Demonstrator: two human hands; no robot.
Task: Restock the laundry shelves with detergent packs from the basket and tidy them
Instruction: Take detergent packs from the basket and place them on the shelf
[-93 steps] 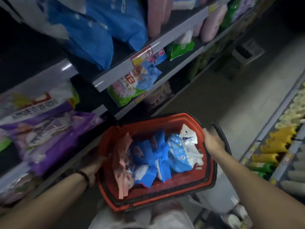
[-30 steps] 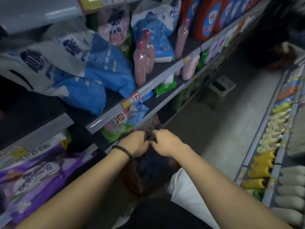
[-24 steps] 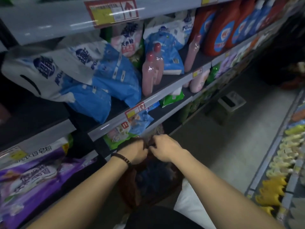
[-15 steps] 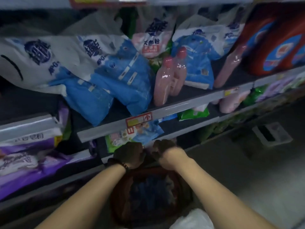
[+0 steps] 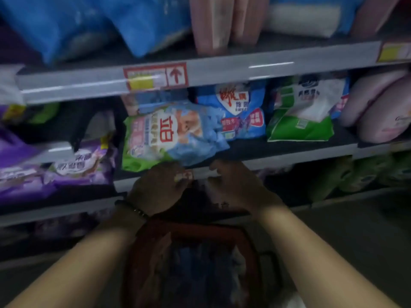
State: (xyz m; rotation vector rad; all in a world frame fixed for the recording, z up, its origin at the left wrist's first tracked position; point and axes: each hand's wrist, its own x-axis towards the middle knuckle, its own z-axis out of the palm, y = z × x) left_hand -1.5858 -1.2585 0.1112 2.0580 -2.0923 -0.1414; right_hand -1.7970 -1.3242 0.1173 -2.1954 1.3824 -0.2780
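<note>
My left hand (image 5: 158,187) and my right hand (image 5: 233,185) hover close together in shadow at the front edge of a low shelf (image 5: 289,161). Both have curled fingers; whether they grip anything is lost in the dark. Directly below them sits the red basket (image 5: 249,243), dim and blurred, with blue packs inside. Just above the hands, a green, pink and blue detergent pack (image 5: 164,134) lies tilted, overhanging the shelf front. A blue pack (image 5: 235,112) and a green and white pack (image 5: 304,116) lie to its right.
Purple packs (image 5: 73,167) fill the shelf section at the left. Pink pouches (image 5: 382,112) lie at the right end. The shelf above (image 5: 222,72) carries blue bags and pink bottles and has a red arrow price tag. Grey floor shows at lower right.
My view has swung to face the shelves and closed in on the lower shelf. My hands have drawn slightly apart above the basket.
</note>
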